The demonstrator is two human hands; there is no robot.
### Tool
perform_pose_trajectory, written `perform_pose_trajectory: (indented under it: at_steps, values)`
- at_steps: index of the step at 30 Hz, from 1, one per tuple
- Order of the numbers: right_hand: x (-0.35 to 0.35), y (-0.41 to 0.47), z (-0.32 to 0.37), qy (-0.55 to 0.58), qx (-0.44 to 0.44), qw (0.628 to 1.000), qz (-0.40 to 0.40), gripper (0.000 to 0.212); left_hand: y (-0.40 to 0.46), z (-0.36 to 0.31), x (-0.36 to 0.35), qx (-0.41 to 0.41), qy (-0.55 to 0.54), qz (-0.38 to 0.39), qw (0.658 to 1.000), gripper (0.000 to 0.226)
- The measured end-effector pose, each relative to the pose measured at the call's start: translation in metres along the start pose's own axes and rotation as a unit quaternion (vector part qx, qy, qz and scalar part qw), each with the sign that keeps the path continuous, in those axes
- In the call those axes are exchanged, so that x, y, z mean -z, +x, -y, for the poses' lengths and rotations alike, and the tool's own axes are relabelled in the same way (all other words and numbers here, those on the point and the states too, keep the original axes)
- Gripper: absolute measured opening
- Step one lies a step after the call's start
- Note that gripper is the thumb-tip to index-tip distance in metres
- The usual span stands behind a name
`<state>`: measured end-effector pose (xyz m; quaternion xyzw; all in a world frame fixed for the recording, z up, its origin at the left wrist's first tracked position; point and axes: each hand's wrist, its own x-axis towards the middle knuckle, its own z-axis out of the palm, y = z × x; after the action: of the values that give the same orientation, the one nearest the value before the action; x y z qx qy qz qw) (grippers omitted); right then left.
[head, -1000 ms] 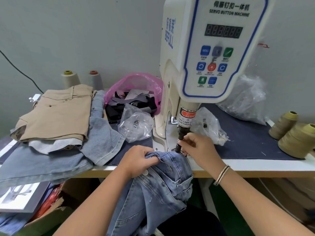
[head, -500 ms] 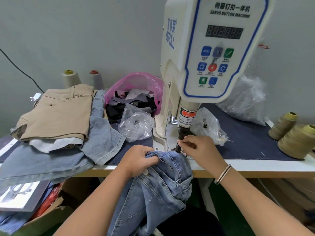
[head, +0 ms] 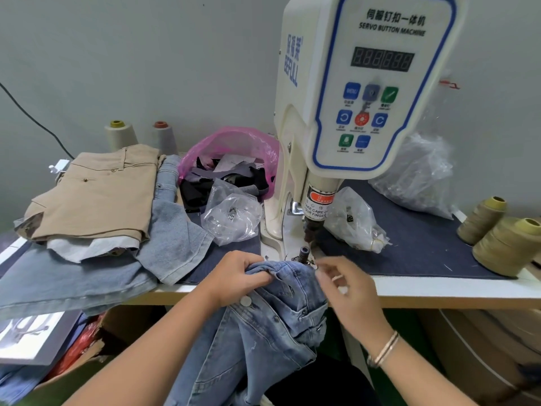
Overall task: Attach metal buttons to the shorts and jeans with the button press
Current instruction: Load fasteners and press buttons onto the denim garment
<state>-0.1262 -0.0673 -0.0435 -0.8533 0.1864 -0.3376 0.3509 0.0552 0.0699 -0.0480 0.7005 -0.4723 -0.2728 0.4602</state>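
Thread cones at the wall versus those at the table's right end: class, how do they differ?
The wall cones are pale, whitish grey; the right-end cones are olive-khaki. The wall cones stand half hidden behind the khaki shorts; the right-end cones show fully. Both pairs stand upright.

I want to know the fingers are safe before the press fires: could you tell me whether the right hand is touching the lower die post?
Apart. The head view shows the right hand below and right of the lower die post, with denim between them.

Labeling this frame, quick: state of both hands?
Left hand: gripping the bunched jeans waistband.
Right hand: motion-blurred beside the waistband; grip cannot be told.
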Motion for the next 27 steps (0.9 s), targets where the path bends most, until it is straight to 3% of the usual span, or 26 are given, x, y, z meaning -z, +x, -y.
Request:
perform_pose_trajectory:
  at_steps: [2,5,6,8,11,14,18,20,23,27]
  values:
    - [0.0,-0.014,0.001,0.068,-0.089,0.992,0.05,0.027,-0.003,-0.007,-0.004,-0.027,-0.044,0.032,0.998,0.025]
    - [0.008,-0.016,0.003,0.108,-0.192,0.966,0.136,0.05,-0.002,-0.026,-0.006,-0.078,-0.082,0.06,0.992,0.045]
    - [0.012,-0.014,0.005,0.112,-0.217,0.955,0.171,0.052,0.0,-0.036,-0.005,-0.094,-0.087,0.067,0.989,0.039]
    - [0.018,-0.009,0.011,0.155,-0.252,0.926,0.236,0.043,0.008,-0.05,-0.002,-0.1,-0.079,0.085,0.988,0.006]
    - [0.02,0.003,0.013,0.3,-0.3,0.883,0.199,0.022,0.019,-0.056,0.002,-0.066,-0.051,0.07,0.994,0.011]
    - [0.024,0.017,0.011,0.43,-0.339,0.825,0.143,0.03,0.021,-0.049,0.008,0.032,-0.017,0.094,0.995,0.055]
    - [0.02,0.022,0.006,0.479,-0.36,0.779,0.184,0.029,0.009,-0.034,0.014,0.137,0.089,0.169,0.972,0.071]
    - [0.017,0.023,0.001,0.494,-0.363,0.767,0.187,0.03,0.005,-0.029,0.015,0.156,0.073,0.166,0.971,0.059]
    - [0.02,0.035,-0.005,0.516,-0.343,0.765,0.174,0.028,0.005,-0.03,0.02,0.13,-0.052,0.134,0.981,0.025]
    - [0.022,0.049,-0.011,0.516,-0.317,0.774,0.183,0.025,0.012,-0.029,0.02,0.105,-0.181,0.116,0.971,0.025]
